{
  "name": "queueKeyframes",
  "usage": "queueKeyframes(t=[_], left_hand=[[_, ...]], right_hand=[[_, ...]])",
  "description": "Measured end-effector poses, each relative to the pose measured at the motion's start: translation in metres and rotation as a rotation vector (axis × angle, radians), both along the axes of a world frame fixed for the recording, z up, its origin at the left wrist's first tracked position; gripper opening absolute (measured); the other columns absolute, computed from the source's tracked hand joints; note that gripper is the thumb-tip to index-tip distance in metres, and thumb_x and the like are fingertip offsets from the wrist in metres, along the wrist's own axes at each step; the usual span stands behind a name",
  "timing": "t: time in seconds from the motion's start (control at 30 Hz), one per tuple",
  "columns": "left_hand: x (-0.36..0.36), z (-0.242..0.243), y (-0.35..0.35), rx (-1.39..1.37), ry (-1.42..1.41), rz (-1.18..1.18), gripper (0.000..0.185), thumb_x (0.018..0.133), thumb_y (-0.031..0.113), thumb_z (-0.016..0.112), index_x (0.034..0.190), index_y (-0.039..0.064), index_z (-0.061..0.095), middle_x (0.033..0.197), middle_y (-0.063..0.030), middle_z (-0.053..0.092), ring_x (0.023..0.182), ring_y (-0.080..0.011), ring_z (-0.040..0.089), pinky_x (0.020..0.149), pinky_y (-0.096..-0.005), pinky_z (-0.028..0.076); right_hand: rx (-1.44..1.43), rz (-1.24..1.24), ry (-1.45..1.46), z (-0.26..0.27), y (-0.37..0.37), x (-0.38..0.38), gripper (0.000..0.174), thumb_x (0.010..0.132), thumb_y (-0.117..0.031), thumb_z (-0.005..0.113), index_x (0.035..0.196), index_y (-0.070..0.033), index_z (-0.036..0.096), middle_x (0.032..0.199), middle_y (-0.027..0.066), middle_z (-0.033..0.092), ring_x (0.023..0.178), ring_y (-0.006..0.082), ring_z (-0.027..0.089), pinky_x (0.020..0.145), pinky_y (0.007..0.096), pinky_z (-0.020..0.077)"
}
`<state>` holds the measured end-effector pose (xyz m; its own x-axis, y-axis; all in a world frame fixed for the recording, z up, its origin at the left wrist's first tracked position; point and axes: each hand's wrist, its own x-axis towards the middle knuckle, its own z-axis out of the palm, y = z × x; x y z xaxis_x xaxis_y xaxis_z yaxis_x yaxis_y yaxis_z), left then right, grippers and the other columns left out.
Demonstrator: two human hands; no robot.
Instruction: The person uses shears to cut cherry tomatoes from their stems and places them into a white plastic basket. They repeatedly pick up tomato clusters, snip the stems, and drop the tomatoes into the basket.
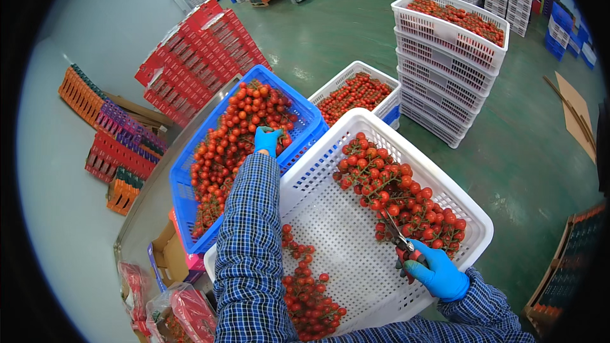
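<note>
My left hand (267,141), in a blue glove, reaches into a blue plastic crate (183,195) filled with cherry tomatoes on the vine (224,147). Its fingers are bent at a bunch near the crate's right side; the fingertips are partly hidden, so a hold cannot be made out. My right hand (436,269), also gloved, holds red-handled pruning shears (402,243), their blades pointing up and left over tomatoes. Those vine tomatoes (405,190) lie along the far right side of a white perforated crate (469,205). Another bunch (310,295) lies near its lower left, beside my left sleeve.
Behind stand a lower white crate of tomatoes (352,97) and a tall stack of white crates (438,76). Red cartons (205,57) are piled at upper left. An open cardboard box (169,257) and plastic-wrapped packs (190,312) lie at lower left. Flat cardboard (574,114) is on the floor.
</note>
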<state>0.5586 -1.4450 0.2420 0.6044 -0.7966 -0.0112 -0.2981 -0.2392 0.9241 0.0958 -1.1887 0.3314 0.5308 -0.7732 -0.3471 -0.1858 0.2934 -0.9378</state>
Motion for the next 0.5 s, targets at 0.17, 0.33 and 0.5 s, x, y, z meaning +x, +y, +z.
queueKeyframes(t=[0.17, 0.33, 0.5], left_hand=[[-0.023, 0.037, 0.039, -0.367, 0.513, -0.054, 0.040, 0.078, 0.005, 0.069, 0.112, 0.004, 0.047, 0.097, -0.0100, 0.058, 0.082, -0.0167, 0.059, 0.069, -0.0291, 0.051], [-0.064, 0.088, 0.144, -0.630, 0.856, -0.163, 0.050, 0.085, 0.006, 0.061, 0.131, 0.011, 0.041, 0.104, -0.0080, 0.061, 0.085, -0.0164, 0.062, 0.071, -0.0289, 0.054], [-0.109, 0.136, 0.269, -0.776, 0.988, -0.323, 0.021, 0.089, 0.024, 0.057, 0.107, 0.012, 0.055, 0.090, -0.0040, 0.063, 0.076, -0.0147, 0.063, 0.051, -0.0260, 0.049]], right_hand=[[-0.044, -0.001, -0.025, 0.006, -0.002, 0.005, 0.056, 0.088, -0.024, 0.058, 0.136, -0.003, 0.037, 0.065, 0.0065, 0.059, 0.060, 0.0118, 0.056, 0.058, 0.0285, 0.0449], [-0.030, -0.071, -0.072, 0.010, 0.003, 0.005, 0.038, 0.088, -0.013, 0.050, 0.122, 0.002, 0.047, 0.082, 0.0093, 0.061, 0.067, 0.0142, 0.057, 0.064, 0.0281, 0.0481], [0.006, -0.245, 0.057, -0.028, 0.003, -0.006, 0.031, 0.091, -0.026, 0.052, 0.111, -0.002, 0.054, 0.083, -0.0002, 0.056, 0.073, 0.0088, 0.049, 0.064, 0.0235, 0.0408]])
